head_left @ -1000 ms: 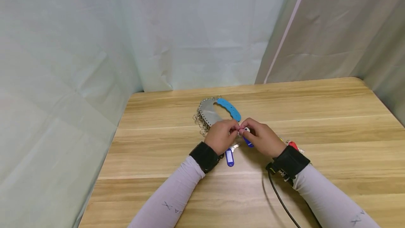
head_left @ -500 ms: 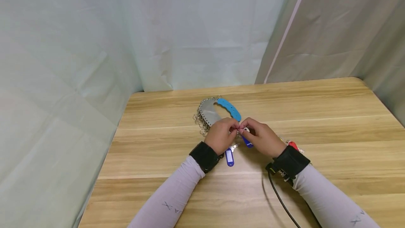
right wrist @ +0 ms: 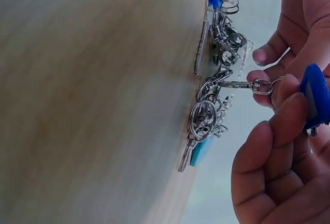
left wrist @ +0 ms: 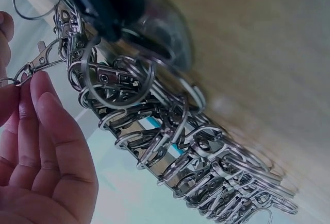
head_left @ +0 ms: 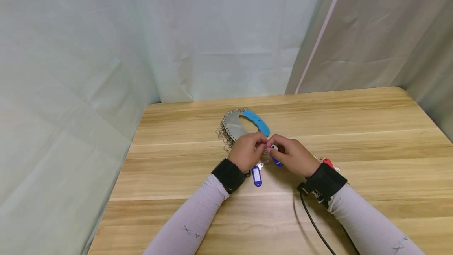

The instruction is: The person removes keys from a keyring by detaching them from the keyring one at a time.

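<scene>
A curved metal key holder with a blue handle [head_left: 256,122] lies on the table, its edge lined with several snap hooks [left wrist: 206,162] and split rings. My left hand [head_left: 245,150] pinches the ring end of one snap hook [right wrist: 240,85], which is still linked to the holder's cluster. Facing it, fingertip to fingertip, my right hand [head_left: 291,152] pinches a blue key tag [right wrist: 317,98] near its ring end; the tag hangs below those fingers in the head view. Its ring and key are mostly hidden by the fingers. A second blue key tag [head_left: 256,176] with a key lies below my left hand.
Beside my right wrist lie a red key tag [head_left: 327,163] and a key, partly covered by the wristband. A black cable [head_left: 315,223] runs from that wristband toward the table's front. Pale curtains [head_left: 230,50] stand behind the wooden table [head_left: 371,129].
My right hand has drawn slightly down, and its fingertips have parted a little from the left ones. More metal shows between them. The holder has stayed in place.
</scene>
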Action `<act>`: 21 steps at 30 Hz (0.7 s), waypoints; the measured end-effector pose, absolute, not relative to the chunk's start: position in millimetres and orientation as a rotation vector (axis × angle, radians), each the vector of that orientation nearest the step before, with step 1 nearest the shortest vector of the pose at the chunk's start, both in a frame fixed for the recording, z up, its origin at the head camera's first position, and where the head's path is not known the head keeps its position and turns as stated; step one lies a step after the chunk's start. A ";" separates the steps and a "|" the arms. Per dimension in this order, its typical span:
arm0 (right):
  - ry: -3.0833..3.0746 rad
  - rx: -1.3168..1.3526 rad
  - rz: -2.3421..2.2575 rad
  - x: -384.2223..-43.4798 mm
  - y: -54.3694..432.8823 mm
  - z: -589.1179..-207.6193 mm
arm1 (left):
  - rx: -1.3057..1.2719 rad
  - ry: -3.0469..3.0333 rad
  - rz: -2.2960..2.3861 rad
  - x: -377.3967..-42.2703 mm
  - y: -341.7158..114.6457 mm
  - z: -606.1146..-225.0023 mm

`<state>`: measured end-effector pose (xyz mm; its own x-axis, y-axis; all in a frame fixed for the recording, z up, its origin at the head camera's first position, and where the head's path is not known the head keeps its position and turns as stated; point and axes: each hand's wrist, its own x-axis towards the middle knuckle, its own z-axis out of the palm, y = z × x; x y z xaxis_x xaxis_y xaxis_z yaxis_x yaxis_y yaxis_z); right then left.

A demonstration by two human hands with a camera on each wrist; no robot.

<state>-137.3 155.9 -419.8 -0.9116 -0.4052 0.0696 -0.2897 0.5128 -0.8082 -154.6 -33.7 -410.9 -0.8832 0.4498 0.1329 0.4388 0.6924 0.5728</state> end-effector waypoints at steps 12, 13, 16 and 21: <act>2.680 -0.520 -1.315 -137.6 155.4 -417.6 | 0.814 2.901 0.916 -152.7 -32.7 -410.3; 2.684 -0.516 -1.314 -137.7 155.3 -417.4 | 0.823 2.906 0.909 -152.6 -32.6 -410.2; 2.699 -0.511 -1.308 -138.5 155.6 -418.2 | 0.838 2.920 0.891 -152.2 -32.5 -409.7; 2.717 -0.510 -1.305 -139.0 155.4 -418.8 | 0.828 2.915 0.902 -152.5 -32.5 -409.4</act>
